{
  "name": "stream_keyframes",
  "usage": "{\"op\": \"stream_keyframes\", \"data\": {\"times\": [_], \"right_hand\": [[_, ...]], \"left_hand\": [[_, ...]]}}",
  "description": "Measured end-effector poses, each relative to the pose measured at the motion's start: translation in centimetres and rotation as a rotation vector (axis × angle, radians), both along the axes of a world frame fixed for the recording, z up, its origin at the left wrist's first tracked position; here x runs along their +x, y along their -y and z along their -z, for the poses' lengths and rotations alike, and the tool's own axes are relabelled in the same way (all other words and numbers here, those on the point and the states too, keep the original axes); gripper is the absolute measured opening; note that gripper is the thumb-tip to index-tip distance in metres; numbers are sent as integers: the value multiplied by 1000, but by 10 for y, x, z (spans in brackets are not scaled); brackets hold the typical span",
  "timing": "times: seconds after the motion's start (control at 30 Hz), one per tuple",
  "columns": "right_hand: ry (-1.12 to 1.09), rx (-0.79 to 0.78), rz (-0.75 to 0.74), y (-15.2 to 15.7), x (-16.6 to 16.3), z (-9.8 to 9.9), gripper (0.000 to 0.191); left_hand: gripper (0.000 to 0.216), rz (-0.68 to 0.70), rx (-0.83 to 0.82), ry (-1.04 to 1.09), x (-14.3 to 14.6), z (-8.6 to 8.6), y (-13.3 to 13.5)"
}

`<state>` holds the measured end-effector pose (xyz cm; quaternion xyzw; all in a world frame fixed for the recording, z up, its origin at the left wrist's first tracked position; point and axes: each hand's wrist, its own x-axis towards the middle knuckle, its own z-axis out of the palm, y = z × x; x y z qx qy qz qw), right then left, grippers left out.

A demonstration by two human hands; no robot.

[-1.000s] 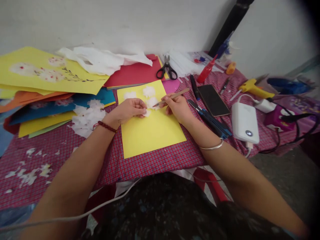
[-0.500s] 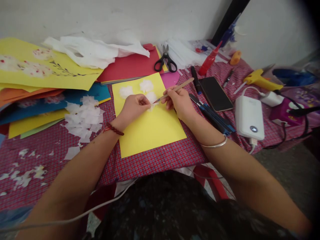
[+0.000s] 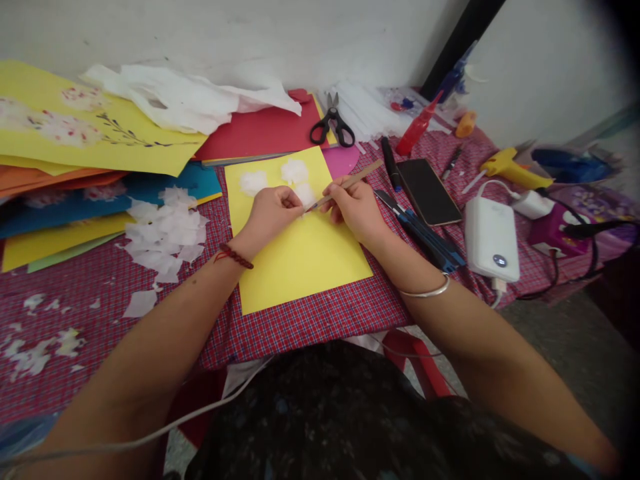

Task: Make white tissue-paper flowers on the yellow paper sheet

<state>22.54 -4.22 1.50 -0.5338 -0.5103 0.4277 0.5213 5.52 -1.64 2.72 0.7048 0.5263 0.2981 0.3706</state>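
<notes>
A yellow sheet of paper [image 3: 300, 267] lies in front of me, with fluffy white tissue tufts [image 3: 295, 171] on its upper part. Over its middle, my right hand [image 3: 353, 203] grips a slender wooden stick [image 3: 365, 173] with a dark pointed tip. That tip meets the fingertips of my left hand [image 3: 277, 210], which are pinched together at the lowest tuft [image 3: 306, 195]. A bit of white tissue paper seems to be between them, mostly hidden by the fingers.
Left of the sheet is a pile of tissue squares [image 3: 167, 230], below stacked coloured papers [image 3: 95, 197]. Scissors [image 3: 333, 123] lie behind. To the right are a phone [image 3: 427, 191], blue-black cutters [image 3: 427, 233], a red bottle [image 3: 417, 130], a white power bank [image 3: 493, 237] and a yellow glue gun [image 3: 513, 167].
Both hands keep nearly the same pose at the lowest tuft, the stick tip still at the left fingertips. The camera view has shifted slightly.
</notes>
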Motion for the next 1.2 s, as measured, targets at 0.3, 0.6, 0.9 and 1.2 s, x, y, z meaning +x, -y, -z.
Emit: {"op": "stream_keyframes", "data": {"times": [0.3, 0.6, 0.9, 1.2], "right_hand": [[46, 42, -37, 2, -1, 2, 19], [5, 1, 26, 3, -3, 7, 18], [21, 2, 71, 6, -6, 6, 21], [-134, -27, 161, 3, 0, -2, 21]], "left_hand": [[7, 36, 13, 35, -3, 1, -1], [17, -90, 27, 175, -15, 6, 0], [14, -78, -8, 133, -15, 2, 2], [12, -61, -15, 142, -16, 5, -1]]}}
